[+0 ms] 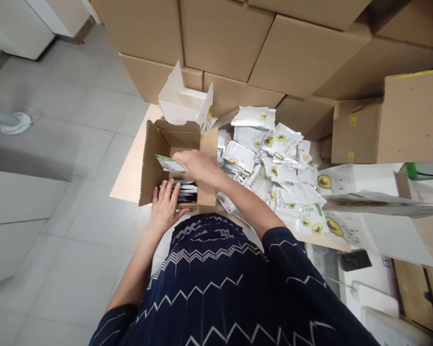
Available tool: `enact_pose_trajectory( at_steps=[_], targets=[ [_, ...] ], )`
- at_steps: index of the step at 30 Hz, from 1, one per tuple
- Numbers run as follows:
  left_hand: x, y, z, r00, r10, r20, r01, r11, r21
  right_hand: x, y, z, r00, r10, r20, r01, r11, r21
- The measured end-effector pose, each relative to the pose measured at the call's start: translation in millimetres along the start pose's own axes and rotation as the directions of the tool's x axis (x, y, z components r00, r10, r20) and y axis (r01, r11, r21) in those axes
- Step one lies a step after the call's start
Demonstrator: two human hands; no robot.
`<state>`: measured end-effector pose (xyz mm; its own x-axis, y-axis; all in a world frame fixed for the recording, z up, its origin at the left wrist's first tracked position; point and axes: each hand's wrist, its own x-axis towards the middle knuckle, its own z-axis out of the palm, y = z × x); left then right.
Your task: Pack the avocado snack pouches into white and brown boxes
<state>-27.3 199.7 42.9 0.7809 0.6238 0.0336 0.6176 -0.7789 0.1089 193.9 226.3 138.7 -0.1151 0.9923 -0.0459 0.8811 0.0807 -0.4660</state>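
Note:
An open cardboard box [153,158] stands in front of me with its flaps up. Inside its near part, several thin packets [186,191] are lined up on edge. My left hand [165,204] lies over the near wall, fingers stretched across the packets and thumb outside. Above the box's inside, my right hand [195,163] is closed on a white and green sachet [169,164], gripping its right end. To the right lies a heap of loose sachets [283,139], white with avocado pictures.
Behind the box stands an open white carton [182,103]. Large cardboard boxes [223,33] are stacked along the back. More boxes [357,129] and flat printed cartons [375,204] sit at the right, with a dark phone-like object [355,260] below. Tiled floor [72,202] stretches left.

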Motion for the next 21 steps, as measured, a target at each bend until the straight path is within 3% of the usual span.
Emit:
enact_pose_trajectory(
  at_steps=[4,9,16,21],
  targets=[
    [0,0,0.7,1.0,-0.006,-0.01,0.006,1.0,-0.006,18,4,29,0.976,-0.008,0.219,0.017,0.999,-0.036],
    [1,1,-0.7,1.0,-0.024,0.004,0.024,1.0,-0.015,24,4,43,0.85,0.001,0.526,0.045,0.996,-0.074],
    [8,1,-5.5,0.994,-0.061,0.088,0.063,0.998,-0.015,24,-2,43,0.823,0.014,0.568,0.019,0.998,-0.052],
    [14,-1,-7.6,0.991,-0.072,0.115,0.073,0.997,-0.007,13,-4,36,0.861,-0.044,0.507,0.036,0.999,0.025]
  ],
)
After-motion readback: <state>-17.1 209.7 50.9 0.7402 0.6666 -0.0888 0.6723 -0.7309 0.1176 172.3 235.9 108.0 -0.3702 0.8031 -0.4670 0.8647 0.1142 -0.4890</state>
